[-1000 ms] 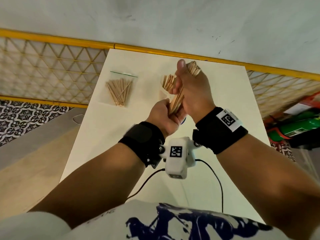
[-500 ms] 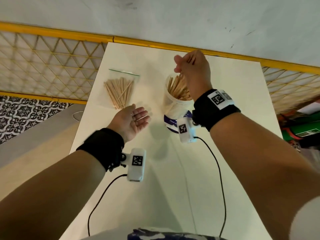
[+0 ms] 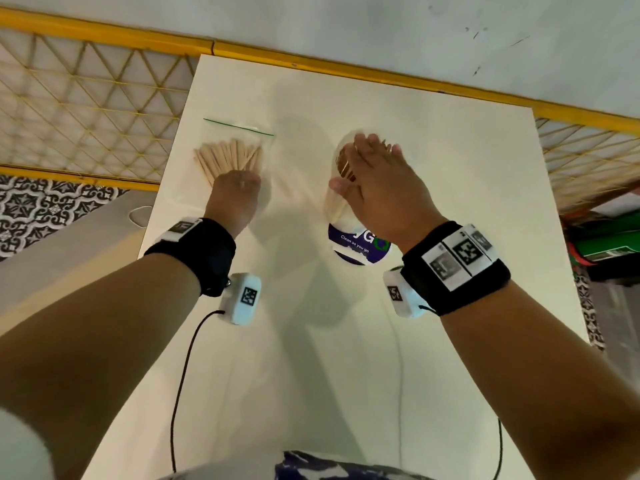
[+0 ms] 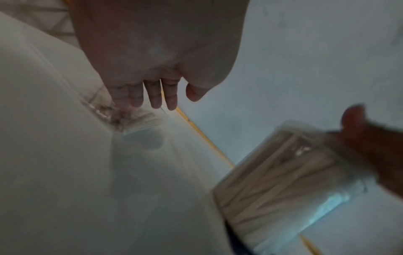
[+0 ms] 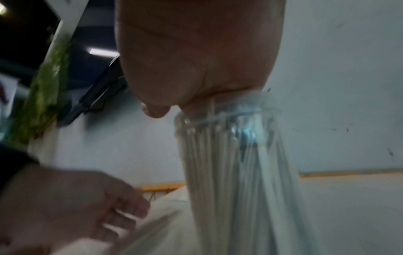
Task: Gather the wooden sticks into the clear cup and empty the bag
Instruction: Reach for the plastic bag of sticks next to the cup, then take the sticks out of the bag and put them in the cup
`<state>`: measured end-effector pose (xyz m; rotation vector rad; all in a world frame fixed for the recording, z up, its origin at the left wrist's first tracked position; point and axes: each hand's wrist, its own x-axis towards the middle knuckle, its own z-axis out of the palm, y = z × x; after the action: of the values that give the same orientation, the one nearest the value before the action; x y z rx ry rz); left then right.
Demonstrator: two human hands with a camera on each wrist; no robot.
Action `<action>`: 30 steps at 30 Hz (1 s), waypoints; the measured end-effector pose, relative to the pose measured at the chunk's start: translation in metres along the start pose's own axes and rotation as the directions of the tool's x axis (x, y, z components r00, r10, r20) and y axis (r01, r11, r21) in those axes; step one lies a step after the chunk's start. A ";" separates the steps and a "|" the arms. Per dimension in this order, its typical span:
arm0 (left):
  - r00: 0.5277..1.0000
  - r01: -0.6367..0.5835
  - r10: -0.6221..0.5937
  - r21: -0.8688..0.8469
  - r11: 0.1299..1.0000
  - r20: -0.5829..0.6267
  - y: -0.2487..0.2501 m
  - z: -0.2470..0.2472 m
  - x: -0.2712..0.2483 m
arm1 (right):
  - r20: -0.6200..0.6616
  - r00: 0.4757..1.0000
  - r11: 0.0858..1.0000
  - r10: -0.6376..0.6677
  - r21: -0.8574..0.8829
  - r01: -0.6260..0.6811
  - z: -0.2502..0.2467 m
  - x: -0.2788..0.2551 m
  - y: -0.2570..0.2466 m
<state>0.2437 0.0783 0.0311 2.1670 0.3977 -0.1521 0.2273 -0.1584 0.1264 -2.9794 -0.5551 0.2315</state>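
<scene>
My hands were on the bag and on the cup.

My left hand [image 3: 235, 192] lay on the clear bag [image 3: 242, 133] of wooden sticks [image 3: 227, 157], far left on the white bench [image 3: 311, 341]; I could not tell if its fingers [image 4: 156, 96] held it. My right hand [image 3: 377, 188] lay flat, fingers straight, on the sticks in the clear cup [image 3: 337, 209], just to the right.
</scene>
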 end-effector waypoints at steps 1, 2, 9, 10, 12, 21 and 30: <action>0.998 -0.068 0.068 0.108 0.992 0.004 -0.008 0.004 0.005 | -0.020 1.000 1.000 0.003 0.014 -0.003 -0.001 0.000 -0.001; 0.994 -0.113 0.109 0.213 0.970 0.030 -0.013 0.007 0.008 | -0.011 1.000 1.000 -0.003 0.014 0.003 0.000 -0.001 -0.003; 0.950 -0.286 0.134 0.619 0.731 0.281 -0.044 0.029 -0.019 | -0.075 0.995 0.997 0.071 -0.018 -0.072 -0.004 -0.002 0.004; 0.945 -0.306 0.153 0.611 0.730 0.291 -0.046 0.029 -0.031 | -0.040 0.996 0.994 0.077 -0.072 -0.080 -0.002 -0.002 0.005; 0.921 -0.374 0.210 0.585 0.720 0.329 -0.052 0.028 -0.059 | -0.031 0.998 0.992 0.055 -0.113 -0.058 0.002 -0.006 0.003; 0.679 -0.733 0.575 0.446 0.513 0.456 -0.101 -0.016 -0.141 | -0.215 0.976 0.989 -0.041 0.130 0.070 -0.008 -0.012 0.003; 0.817 -0.566 0.421 0.409 0.716 0.394 -0.027 0.048 -0.143 | -0.434 0.889 0.850 0.148 0.515 0.109 0.060 -0.097 -0.023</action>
<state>0.1016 0.0217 0.0190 2.6453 -0.4618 -0.2717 0.1198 -0.1676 0.0832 -2.3717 -0.3279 -0.2821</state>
